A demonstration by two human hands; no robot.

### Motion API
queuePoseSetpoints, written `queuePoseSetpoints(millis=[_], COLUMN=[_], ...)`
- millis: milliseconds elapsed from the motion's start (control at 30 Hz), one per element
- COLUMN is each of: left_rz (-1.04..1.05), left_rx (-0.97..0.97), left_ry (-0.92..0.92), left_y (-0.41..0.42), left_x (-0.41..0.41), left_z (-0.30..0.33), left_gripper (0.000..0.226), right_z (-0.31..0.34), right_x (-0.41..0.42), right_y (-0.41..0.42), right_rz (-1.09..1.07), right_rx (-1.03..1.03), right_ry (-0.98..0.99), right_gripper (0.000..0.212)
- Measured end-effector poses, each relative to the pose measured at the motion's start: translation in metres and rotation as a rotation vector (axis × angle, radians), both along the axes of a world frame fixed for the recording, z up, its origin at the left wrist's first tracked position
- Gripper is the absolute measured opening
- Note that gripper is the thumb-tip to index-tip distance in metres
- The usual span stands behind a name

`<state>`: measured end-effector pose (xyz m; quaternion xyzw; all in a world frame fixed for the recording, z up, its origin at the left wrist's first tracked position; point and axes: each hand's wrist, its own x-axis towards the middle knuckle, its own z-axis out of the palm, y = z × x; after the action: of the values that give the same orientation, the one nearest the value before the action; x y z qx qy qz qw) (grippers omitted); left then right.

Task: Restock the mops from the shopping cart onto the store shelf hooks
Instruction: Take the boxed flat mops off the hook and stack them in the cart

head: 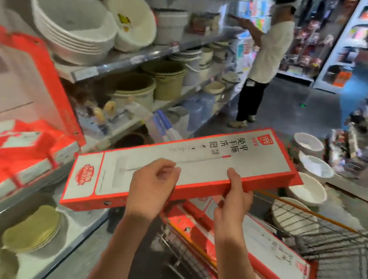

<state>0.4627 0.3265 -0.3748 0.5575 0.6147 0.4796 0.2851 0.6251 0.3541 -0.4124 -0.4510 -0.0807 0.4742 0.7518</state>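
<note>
We carry one boxed mop from the cart toward the shelf.

We hold a long, flat red-and-white cardboard mop box (183, 170) level above the near end of the wire shopping cart (307, 230), our left hand (150, 187) curled round its near long edge with the fingers tucked beneath, our right hand (235, 194) gripping the same edge, thumb on top. We judge this the carry step: the box is out of the cart but not yet hung. More red-and-white mop boxes (256, 256) lie in the cart below; others (11, 150) are stacked on the shelf's left edge, and one (28, 79) stands upright there. The next move calls for swinging the box left and finding its hang hole; we see no hook clearly. The box shows printed characters and a mop outline, corners crisp, undamaged.
</note>
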Motion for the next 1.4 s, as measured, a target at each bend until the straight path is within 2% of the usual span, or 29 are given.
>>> queuePoseSetpoints(millis=[33, 67, 133, 167, 267, 400, 533, 667, 767, 867, 967, 1100, 1233, 1333, 1400], left_rz=[0.044, 0.049, -0.004, -0.013, 0.081, 0.223, 0.342, 0.472, 0.531, 0.543, 0.530, 0.590, 0.706, 0.766, 0.810], left_rx=[0.031, 0.049, 0.030, 0.031, -0.007, -0.108, -0.165, -0.188, -0.147, -0.139, -0.122, -0.044, 0.041, 0.167, 0.219], left_ry=[0.042, 0.031, 0.024, 0.109, 0.389, 0.529, 0.484, 0.329, 0.205, 0.093, 0.001, -0.114, -0.277, -0.392, -0.425], left_y=[-0.005, -0.010, -0.015, -0.018, -0.034, -0.060, -0.088, -0.127, -0.160, -0.195, -0.234, -0.282, -0.322, -0.345, -0.358], left_x=[-0.010, -0.019, -0.039, -0.048, -0.073, -0.118, -0.162, -0.206, -0.242, -0.278, -0.309, -0.342, -0.367, -0.380, -0.389], left_z=[-0.004, -0.006, -0.013, -0.014, -0.018, -0.028, -0.025, -0.023, -0.028, -0.028, -0.028, -0.037, -0.047, -0.048, -0.048], left_gripper=[0.014, 0.022, 0.049, 0.057, 0.062, 0.070, 0.056, 0.041, 0.044, 0.027, 0.032, 0.020, 0.041, 0.027, 0.030], right_z=[-0.002, -0.002, -0.002, -0.002, -0.007, -0.011, -0.012, -0.006, -0.001, 0.003, 0.009, 0.010, 0.013, 0.015, 0.013], right_x=[-0.008, -0.016, -0.033, -0.043, -0.071, -0.109, -0.148, -0.191, -0.227, -0.265, -0.304, -0.355, -0.410, -0.448, -0.467], right_y=[-0.004, -0.008, -0.016, -0.020, -0.031, -0.045, -0.061, -0.078, -0.094, -0.116, -0.142, -0.177, -0.209, -0.233, -0.249], right_rz=[0.035, 0.065, 0.140, 0.192, 0.346, 0.553, 0.693, 0.835, 0.893, 0.990, 1.078, 1.156, 1.186, 1.198, 1.243], right_rx=[0.004, 0.021, 0.067, 0.089, 0.138, 0.134, 0.130, 0.197, 0.299, 0.381, 0.429, 0.462, 0.499, 0.517, 0.538], right_ry=[-0.002, -0.007, -0.015, -0.032, -0.051, -0.064, -0.078, -0.144, -0.182, -0.226, -0.276, -0.315, -0.317, -0.320, -0.376], right_gripper=[0.039, 0.041, 0.042, 0.041, 0.043, 0.056, 0.056, 0.047, 0.059, 0.070, 0.076, 0.072, 0.071, 0.079, 0.085])
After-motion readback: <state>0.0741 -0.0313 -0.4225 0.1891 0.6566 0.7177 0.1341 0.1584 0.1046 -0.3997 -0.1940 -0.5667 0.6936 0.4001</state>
